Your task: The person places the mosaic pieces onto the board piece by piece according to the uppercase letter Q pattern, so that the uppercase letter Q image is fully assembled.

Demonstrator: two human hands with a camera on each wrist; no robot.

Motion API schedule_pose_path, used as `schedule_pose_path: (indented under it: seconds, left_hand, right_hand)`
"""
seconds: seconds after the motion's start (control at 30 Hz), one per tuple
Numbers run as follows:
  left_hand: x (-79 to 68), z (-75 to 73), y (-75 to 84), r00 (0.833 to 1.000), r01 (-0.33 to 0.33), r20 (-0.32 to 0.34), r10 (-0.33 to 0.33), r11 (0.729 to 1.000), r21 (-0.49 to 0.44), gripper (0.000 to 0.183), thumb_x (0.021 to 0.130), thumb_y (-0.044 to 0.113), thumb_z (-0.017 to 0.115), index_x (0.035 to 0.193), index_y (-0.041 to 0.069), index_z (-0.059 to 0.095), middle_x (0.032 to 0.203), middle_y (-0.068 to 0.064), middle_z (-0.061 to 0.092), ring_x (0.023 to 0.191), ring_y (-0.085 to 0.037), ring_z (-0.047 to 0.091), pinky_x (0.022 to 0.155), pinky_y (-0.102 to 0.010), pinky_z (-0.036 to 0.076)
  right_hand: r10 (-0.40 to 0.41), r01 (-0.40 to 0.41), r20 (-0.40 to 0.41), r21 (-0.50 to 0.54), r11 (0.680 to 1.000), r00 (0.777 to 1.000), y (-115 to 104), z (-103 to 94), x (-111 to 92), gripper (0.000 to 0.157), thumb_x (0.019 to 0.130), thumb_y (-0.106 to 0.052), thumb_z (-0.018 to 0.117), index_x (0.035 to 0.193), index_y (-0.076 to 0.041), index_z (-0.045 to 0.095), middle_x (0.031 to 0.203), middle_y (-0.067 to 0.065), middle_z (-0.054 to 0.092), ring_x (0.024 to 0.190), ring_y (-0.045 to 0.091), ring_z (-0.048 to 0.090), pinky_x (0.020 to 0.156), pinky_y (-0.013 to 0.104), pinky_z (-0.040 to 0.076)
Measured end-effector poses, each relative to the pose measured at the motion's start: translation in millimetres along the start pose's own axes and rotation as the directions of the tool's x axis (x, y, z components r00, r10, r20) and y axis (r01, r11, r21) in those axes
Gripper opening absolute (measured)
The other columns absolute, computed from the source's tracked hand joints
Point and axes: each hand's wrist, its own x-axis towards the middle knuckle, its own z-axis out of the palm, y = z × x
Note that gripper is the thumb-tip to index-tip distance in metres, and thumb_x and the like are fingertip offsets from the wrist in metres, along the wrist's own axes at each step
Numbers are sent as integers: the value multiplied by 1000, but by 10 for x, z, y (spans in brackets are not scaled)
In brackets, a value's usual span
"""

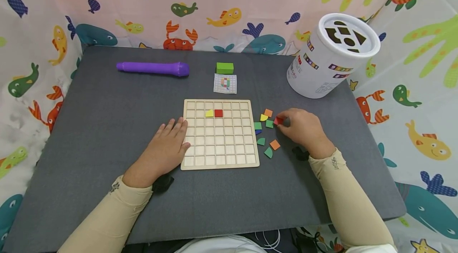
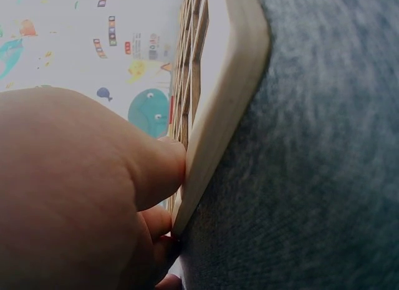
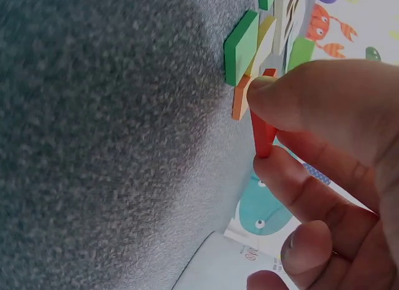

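Observation:
A wooden grid board (image 1: 220, 139) lies on the grey table, with a yellow tile (image 1: 209, 113) and a red square tile (image 1: 218, 113) side by side in an upper row. My left hand (image 1: 166, 145) rests at the board's left edge, fingers straight, thumb touching the rim. To the right of the board, my right hand (image 1: 302, 127) pinches a red tile (image 3: 263, 131) between thumb and fingertip. Close by lie loose tiles: a green one (image 1: 269, 124), a yellow one (image 1: 263, 117), an orange one (image 1: 274, 144) and several more.
Behind the board are a small pattern card (image 1: 225, 84) and a green block (image 1: 224, 68). A purple tube-shaped stick (image 1: 152, 69) lies at the back left. At the back right stands a white tub (image 1: 322, 62) with shaped holes in its lid.

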Motion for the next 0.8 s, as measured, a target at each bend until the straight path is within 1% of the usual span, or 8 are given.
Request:
schedule_pose_path:
  seconds: [0.3,0.53,0.7,0.8]
  left_hand:
    - [2,-7,13,1000,-3,-3,3,1000,2,70,115,31,50,167,-6,22,173,-22,19,160,-45,15,128,-60,11]
    - [20,5,2,1000,0,4,0,1000,0,70,115,31,48,167,-6,20,174,-22,17,160,-44,13,128,-60,10]
    - [20,6,2,1000,-2,7,2,1000,1,70,115,31,48,167,-6,20,174,-22,17,160,-44,13,128,-60,10]
    - [13,3,9,1000,0,7,0,1000,1,70,115,32,49,167,-6,20,174,-22,18,160,-44,13,128,-59,11]
  right_hand:
    - [-17,17,-16,-13,1000,1000,-12,25,7,27,92,-16,76,118,-11,82,113,8,77,94,25,69,77,49,59]
    - [-11,11,-5,-16,1000,1000,-40,36,26,27,92,-11,77,118,-12,82,111,8,77,93,24,68,76,49,60]
    - [-7,7,6,-17,1000,1000,-62,89,54,27,93,-10,77,119,-13,82,114,7,77,97,26,69,76,51,59]
    - [-22,23,14,-28,999,1000,-105,136,99,26,93,-10,75,118,-13,82,114,7,76,97,28,69,76,52,59]
